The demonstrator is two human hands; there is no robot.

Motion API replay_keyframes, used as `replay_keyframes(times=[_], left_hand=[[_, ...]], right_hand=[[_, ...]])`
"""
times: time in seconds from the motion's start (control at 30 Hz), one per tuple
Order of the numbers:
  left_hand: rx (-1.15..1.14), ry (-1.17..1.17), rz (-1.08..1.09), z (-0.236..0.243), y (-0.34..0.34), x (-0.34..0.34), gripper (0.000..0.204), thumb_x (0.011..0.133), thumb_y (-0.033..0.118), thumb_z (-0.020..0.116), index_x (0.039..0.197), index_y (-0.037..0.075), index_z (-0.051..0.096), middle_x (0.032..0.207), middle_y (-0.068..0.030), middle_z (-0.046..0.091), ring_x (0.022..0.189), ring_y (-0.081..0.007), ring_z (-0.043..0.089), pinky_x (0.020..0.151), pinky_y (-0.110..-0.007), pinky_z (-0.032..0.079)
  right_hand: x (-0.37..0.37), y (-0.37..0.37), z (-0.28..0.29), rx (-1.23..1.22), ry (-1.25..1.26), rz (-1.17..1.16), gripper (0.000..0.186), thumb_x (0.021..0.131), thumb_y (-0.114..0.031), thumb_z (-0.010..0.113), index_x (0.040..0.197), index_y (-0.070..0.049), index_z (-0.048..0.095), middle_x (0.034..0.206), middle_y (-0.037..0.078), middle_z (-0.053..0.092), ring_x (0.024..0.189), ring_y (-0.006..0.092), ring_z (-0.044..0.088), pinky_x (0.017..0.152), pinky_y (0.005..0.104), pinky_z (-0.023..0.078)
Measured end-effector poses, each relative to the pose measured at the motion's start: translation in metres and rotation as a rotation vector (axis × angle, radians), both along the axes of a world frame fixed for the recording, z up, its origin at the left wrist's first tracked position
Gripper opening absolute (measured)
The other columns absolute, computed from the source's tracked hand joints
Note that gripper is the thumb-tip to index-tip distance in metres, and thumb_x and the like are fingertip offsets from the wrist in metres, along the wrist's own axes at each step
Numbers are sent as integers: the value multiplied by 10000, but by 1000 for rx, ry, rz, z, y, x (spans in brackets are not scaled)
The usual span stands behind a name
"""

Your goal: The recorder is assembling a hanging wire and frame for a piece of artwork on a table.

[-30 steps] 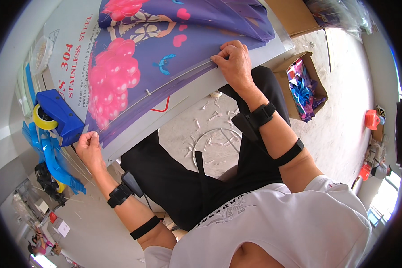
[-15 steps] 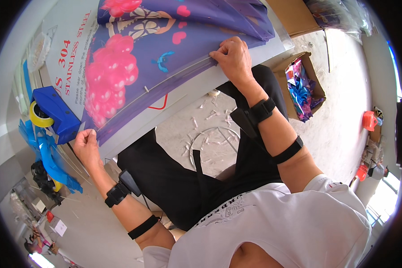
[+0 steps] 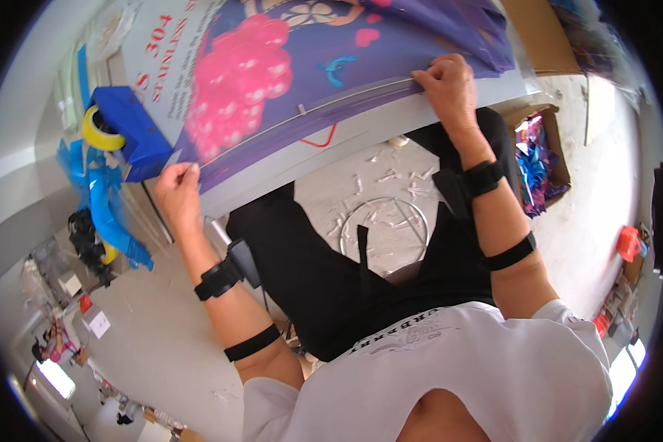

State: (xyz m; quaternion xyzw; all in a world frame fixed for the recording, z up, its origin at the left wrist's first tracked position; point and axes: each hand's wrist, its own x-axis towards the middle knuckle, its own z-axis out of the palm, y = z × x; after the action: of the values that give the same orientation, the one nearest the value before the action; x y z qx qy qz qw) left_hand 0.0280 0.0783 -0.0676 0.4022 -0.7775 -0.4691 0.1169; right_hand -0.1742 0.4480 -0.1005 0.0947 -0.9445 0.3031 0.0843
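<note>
A purple printed plastic sheet [image 3: 309, 81] with pink balloons and hearts lies on a grey-white board [image 3: 272, 173]. Along its near edge runs a thin pale rod [image 3: 331, 102] with a small white piece partway along it. My left hand [image 3: 179, 193] is closed in a pinch at the sheet's near left corner, beside the blue tape dispenser [image 3: 136, 132]. My right hand [image 3: 449, 88] pinches the near edge farther right, by the rod's right end. Fingers hide exactly what each pinch takes in.
Yellow tape [image 3: 103, 129] sits in the dispenser, and blue plastic strips [image 3: 107, 199] hang below it. At right, an open cardboard box [image 3: 549, 158] holds shiny blue and purple pieces. Scraps and a metal ring [image 3: 383, 228] are on the floor between my legs.
My view has shifted, so the board, sheet and hands appear farther right and higher. Both hands keep their pinches at about the same places on the sheet's edge.
</note>
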Motion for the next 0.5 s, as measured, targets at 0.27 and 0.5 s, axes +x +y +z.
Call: replay_keyframes(times=[0.27,0.5], left_hand=[[-68,-79,13,-5,2,-4,63,761,19,676,784,-32,646,663,-10,571,596,-81,486,551,-239,395],[-169,-110,-8,-10,4,-7,79,765,34,681,780,-35,645,658,-24,576,598,-99,499,564,-256,415]], right_hand=[[1,-3,4,28,-54,-15,233,692,-226,722,633,-15,642,901,117,606,911,330,541,783,416,441],[1,-2,5,46,-90,-21,249,705,-245,715,650,-13,640,907,115,599,934,323,538,781,414,444]])
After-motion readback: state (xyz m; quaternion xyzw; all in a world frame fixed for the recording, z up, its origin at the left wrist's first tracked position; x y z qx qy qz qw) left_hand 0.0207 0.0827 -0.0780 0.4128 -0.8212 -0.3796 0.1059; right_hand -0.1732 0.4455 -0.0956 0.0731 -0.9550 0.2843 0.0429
